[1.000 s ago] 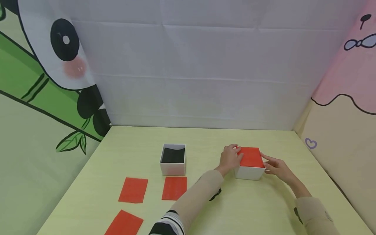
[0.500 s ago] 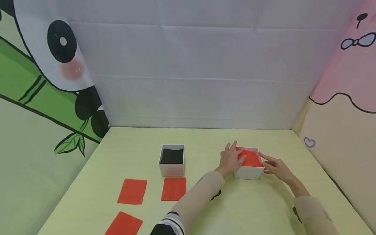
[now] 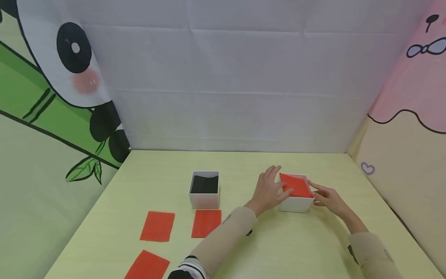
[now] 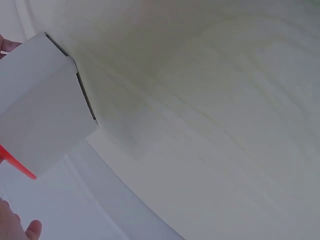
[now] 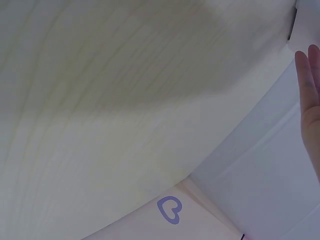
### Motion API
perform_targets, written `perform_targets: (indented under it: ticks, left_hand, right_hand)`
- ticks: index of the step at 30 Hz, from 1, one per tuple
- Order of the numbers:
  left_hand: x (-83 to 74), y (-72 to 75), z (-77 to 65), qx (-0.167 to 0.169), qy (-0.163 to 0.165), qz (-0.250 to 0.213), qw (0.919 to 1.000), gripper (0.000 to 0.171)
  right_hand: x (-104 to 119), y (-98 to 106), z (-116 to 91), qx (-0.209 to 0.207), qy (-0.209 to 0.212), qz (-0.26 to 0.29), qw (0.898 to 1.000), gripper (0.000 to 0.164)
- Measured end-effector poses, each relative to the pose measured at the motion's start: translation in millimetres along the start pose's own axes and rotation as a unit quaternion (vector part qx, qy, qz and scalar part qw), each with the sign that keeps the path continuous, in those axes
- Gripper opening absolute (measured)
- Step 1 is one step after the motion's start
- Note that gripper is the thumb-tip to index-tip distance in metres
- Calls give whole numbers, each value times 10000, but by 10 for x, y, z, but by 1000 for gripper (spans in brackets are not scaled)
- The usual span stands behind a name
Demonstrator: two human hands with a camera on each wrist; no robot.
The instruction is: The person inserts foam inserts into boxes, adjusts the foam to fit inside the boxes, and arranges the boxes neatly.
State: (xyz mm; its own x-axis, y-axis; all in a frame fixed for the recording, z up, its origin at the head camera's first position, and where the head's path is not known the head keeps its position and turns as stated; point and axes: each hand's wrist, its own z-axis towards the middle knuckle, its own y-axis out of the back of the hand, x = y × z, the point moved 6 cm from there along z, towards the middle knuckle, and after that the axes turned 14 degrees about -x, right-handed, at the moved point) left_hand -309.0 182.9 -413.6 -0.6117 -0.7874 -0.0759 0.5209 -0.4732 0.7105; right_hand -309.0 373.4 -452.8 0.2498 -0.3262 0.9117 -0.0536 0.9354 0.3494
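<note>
A white box stands on the table's right side. In its mouth lies a red cloth square, its far left corner sticking up past the rim; that red corner also shows in the left wrist view. Just left of the box is my left hand, fingers spread, thumb and index tips overlapping the red edge in the head view. Against the box's right side rests my right hand with its fingers extended. In the right wrist view those straight fingers lie beside the box wall.
A second white box with a black piece inside stands to the left. Red squares lie on the table: one in front of that box, another further left, and a third near the front.
The red square has gone from lying flat across the box top to sitting down inside the rim, one corner raised. My left hand has pulled back slightly left; my right hand stays put.
</note>
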Motion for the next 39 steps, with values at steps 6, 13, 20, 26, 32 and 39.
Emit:
perform_targets:
  ticks: [6, 13, 20, 26, 32, 39]
  left_hand:
    - [-64, -8, -49, -35, -394, 24, 9992, 35]
    - [-97, -88, -54, 186, -309, 126, 9993, 38]
    - [-110, -182, -78, 527, -289, 264, 9978, 40]
    - [-113, -107, -18, 322, -597, 289, 9973, 39]
    - [-153, -44, 41, 229, -946, 207, 9950, 38]
    - [-167, -111, 28, 599, -825, 281, 9944, 41]
  right_hand:
    - [-15, 3, -2, 42, -44, -27, 10000, 47]
    - [-26, -3, -20, 84, -64, -18, 9999, 47]
    - [-19, -20, -10, 129, -13, -27, 9999, 47]
    - [-19, -13, -3, 94, -29, -27, 9999, 46]
    - [-17, -4, -3, 70, -83, -41, 9999, 47]
    - [-26, -9, -8, 56, -97, -78, 9999, 47]
